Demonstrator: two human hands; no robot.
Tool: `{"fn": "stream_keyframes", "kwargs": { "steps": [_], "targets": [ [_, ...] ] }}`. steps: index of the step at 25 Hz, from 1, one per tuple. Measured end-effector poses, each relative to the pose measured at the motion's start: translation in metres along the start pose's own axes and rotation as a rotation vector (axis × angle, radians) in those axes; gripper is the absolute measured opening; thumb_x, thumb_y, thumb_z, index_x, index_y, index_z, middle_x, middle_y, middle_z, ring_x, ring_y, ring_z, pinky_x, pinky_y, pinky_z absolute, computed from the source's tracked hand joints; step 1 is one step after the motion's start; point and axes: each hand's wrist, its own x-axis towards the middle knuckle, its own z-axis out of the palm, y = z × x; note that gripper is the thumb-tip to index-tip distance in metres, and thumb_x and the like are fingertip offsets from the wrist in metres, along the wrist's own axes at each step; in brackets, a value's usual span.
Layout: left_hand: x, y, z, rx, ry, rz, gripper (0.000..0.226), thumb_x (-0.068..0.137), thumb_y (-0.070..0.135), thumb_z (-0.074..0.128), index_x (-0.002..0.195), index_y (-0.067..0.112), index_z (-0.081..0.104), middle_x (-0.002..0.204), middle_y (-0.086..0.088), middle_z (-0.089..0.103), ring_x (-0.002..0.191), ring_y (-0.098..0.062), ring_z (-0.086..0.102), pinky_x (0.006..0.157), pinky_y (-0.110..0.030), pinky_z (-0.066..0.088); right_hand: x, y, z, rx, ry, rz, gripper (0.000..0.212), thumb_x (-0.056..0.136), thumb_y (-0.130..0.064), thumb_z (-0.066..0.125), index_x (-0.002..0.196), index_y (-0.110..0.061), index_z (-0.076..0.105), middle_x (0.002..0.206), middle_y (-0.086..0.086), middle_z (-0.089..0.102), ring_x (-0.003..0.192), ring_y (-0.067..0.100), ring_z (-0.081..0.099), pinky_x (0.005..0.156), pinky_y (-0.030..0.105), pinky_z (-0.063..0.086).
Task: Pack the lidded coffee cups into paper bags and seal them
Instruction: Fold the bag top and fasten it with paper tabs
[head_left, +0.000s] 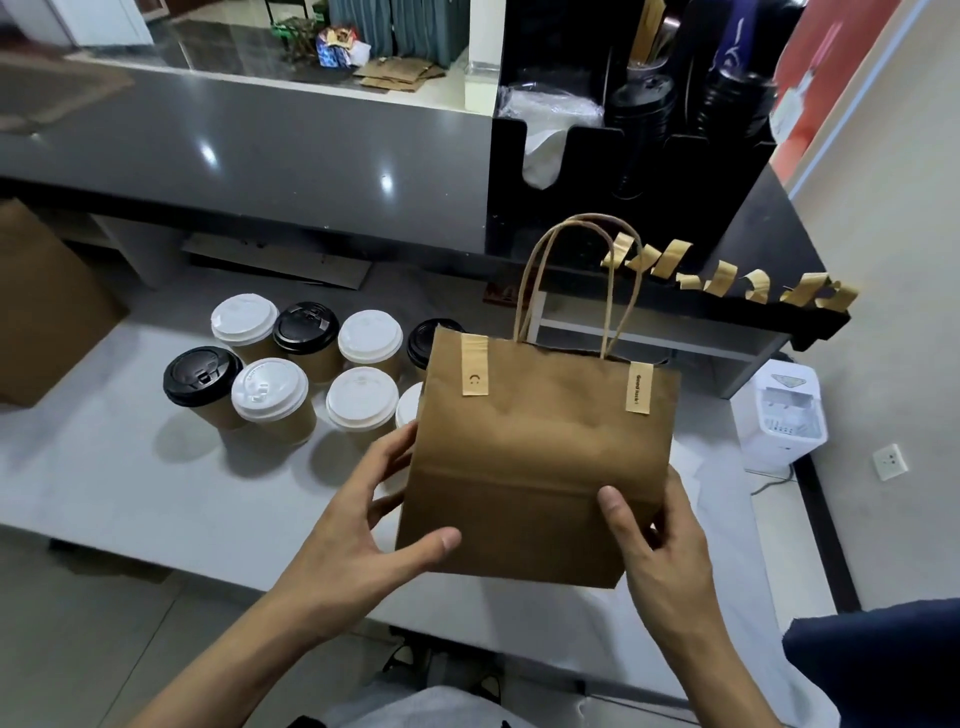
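**Both hands hold a taped paper bag above the table**

A brown paper bag (540, 457) is held upright between the two hands, just above the white table (130, 499). Its top is folded shut and fixed by two tan tape strips (475, 372), one near each upper corner, and its twisted paper handles (576, 280) stand up above the fold.

The left hand (363, 535) grips the bag's lower left edge, thumb pressed on the front face and fingers curled round the side. The right hand (660, 540) grips the lower right corner the same way, thumb on the front, fingers behind.

To the left of the bag, a cluster of lidded coffee cups (270, 395) stands on the table, some with white lids and some with black; the bag hides part of the nearest ones.

More cut tape pieces (727, 275) hang along the edge of the black counter (769, 218) behind the bag. A black organizer (623, 130) with cup lids stands on that counter.
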Motion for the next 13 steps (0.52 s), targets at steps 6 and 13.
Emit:
{"fn": "stream_keyframes", "kwargs": {
  "steps": [6,13],
  "targets": [
    [0.005,0.023,-0.006,0.006,0.026,0.065,0.091,0.077,0.044,0.081,0.152,0.051,0.03,0.149,0.02,0.048,0.139,-0.004,0.045,0.111,-0.039,0.047,0.009,-0.043,0.006,0.039,0.102,-0.06,0.055,0.088,-0.05,0.061,0.14,-0.039,0.046,0.125,-0.015,0.061,0.111,0.003,0.059,0.077,0.008,0.045],
    [-0.007,0.036,-0.025,0.009,0.118,0.07,0.105,0.076,0.05,0.08,0.149,0.067,0.006,0.152,0.031,0.038,0.139,0.005,0.041,0.113,-0.034,0.043,0.007,-0.08,0.031,0.02,-0.035,-0.148,0.077,0.089,-0.049,0.058,0.152,-0.06,0.015,0.123,-0.066,0.026,0.109,-0.037,0.037,0.096,0.019,0.039]
  ]
}}
